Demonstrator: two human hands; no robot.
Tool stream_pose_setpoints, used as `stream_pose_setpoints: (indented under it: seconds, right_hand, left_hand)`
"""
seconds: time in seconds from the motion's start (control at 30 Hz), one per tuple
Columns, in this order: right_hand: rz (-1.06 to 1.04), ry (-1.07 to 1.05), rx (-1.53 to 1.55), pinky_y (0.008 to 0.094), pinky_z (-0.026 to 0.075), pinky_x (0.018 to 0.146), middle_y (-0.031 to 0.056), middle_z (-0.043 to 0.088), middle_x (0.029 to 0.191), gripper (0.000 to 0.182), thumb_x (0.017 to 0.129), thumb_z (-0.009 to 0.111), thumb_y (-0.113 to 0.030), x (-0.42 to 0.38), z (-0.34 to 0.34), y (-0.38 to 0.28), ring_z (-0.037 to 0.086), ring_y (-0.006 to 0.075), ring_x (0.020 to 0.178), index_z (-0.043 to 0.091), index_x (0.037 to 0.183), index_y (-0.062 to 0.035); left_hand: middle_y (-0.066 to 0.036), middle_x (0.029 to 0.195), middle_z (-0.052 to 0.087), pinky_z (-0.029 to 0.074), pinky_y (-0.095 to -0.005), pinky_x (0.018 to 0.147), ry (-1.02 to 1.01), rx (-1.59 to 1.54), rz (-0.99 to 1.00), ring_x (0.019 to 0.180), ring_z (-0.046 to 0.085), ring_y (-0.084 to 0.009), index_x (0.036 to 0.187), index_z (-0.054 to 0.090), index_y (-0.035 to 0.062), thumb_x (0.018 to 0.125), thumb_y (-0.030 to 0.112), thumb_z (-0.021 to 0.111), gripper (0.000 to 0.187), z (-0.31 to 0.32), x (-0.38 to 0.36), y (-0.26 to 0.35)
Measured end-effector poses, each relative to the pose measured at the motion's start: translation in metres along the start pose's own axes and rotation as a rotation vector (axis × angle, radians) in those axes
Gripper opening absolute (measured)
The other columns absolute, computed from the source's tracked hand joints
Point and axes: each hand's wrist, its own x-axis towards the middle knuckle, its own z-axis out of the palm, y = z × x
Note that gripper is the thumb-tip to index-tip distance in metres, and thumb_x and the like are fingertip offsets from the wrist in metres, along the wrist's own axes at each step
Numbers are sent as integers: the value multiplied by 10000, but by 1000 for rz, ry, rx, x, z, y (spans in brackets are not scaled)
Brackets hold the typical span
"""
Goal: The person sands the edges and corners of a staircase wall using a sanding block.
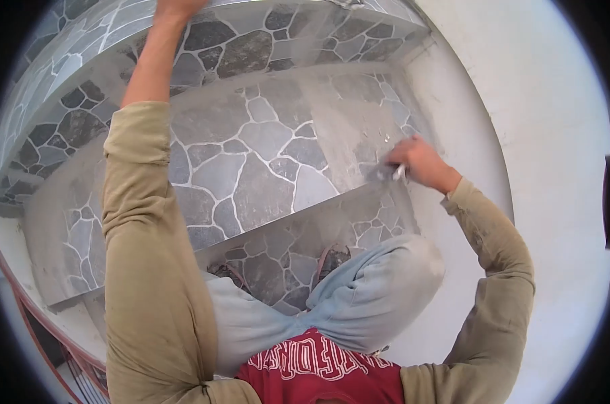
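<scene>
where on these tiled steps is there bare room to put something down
The middle step lies bare between the left arm and the right hand. The step's far right, by the white wall, is crowded: the right hand works a metal tool there. The lower step holds the feet.

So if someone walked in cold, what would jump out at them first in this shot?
Probably the stone-pattern tiled steps filling the middle, grey slabs with pale joints. Next, the right hand at the step's right end by the white wall, pressing a small metal tool against the tiles. The left hand reaches up to the upper step at the frame's top edge.
</scene>
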Motion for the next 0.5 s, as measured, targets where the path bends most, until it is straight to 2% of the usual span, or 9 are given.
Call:
stream_pose_setpoints:
  seconds: [0.07, 0.13, 0.2, 0.27, 0.3, 0.37, 0.4, 0.5]
  right_hand:
    - [57, 388, 135, 435, 435, 842, 73, 712, 947, 280, 718, 641, 11, 34, -8, 26, 641, 294, 1000, 736, 952, -111]
    - [149, 505, 58, 484, 460, 848, 110, 714, 979, 311, 740, 594, 29, 84, -35, 27, 641, 329, 990, 729, 991, -94]
    - [78, 619, -76, 485, 470, 864, 132, 717, 979, 290, 796, 571, -15, 141, -51, 36, 647, 333, 1005, 727, 1026, -101]
    - [74, 691, -79, 475, 475, 880, 138, 722, 972, 284, 828, 554, -58, 206, -41, 63, 659, 338, 1015, 727, 1043, -125]
    - [53, 696, -78, 475, 475, 880, 138, 722, 972, 284, 828, 554, -58, 234, -34, 69, 659, 338, 1015, 727, 1043, -125]
    - [184, 570, -80, 475, 492, 876, 149, 724, 993, 319, 827, 561, -73, 271, -25, 68, 673, 347, 994, 732, 1086, -145]
    - [170, 576, -77, 475, 492, 876, 149, 724, 993, 319, 827, 561, -73, 278, -28, 68, 673, 347, 994, 732, 1086, -145]
    - [179, 520, -66, 471, 514, 838, 171, 724, 973, 336, 817, 562, -78, 253, -12, 70, 682, 363, 936, 749, 1087, -150]
  left_hand:
    - [-192, 826, 711, 530, -388, 714, 18, -7, -62, 767, 693, -295, 907, 749, 33, 791, 123, 596, 212, -1, -4, 7]
    - [-195, 822, 710, 531, -390, 709, 36, -18, -110, 759, 694, -298, 902, 751, 31, 785, 119, 600, 210, -2, -1, 16]
    - [-201, 836, 715, 536, -409, 748, 28, -39, -133, 806, 703, -321, 909, 752, 33, 783, 127, 583, 232, -4, -2, 16]
    - [-205, 845, 717, 539, -418, 768, 54, 2, -106, 829, 704, -335, 909, 752, 33, 781, 133, 575, 241, 2, -2, 8]
    - [-209, 855, 718, 541, -428, 788, 68, 27, -76, 852, 704, -349, 909, 752, 34, 779, 138, 566, 250, 1, -2, 5]
    - [-216, 871, 718, 542, -431, 802, 57, 25, -107, 873, 702, -358, 908, 752, 34, 777, 140, 560, 256, -1, -2, 9]
    - [-223, 887, 718, 542, -434, 816, 41, 8, -130, 893, 701, -368, 907, 751, 34, 774, 142, 553, 262, -4, -1, 8]
    - [-205, 879, 719, 540, -419, 793, 9, 1, -150, 864, 701, -346, 943, 754, 57, 785, 158, 575, 259, -4, -6, 8]
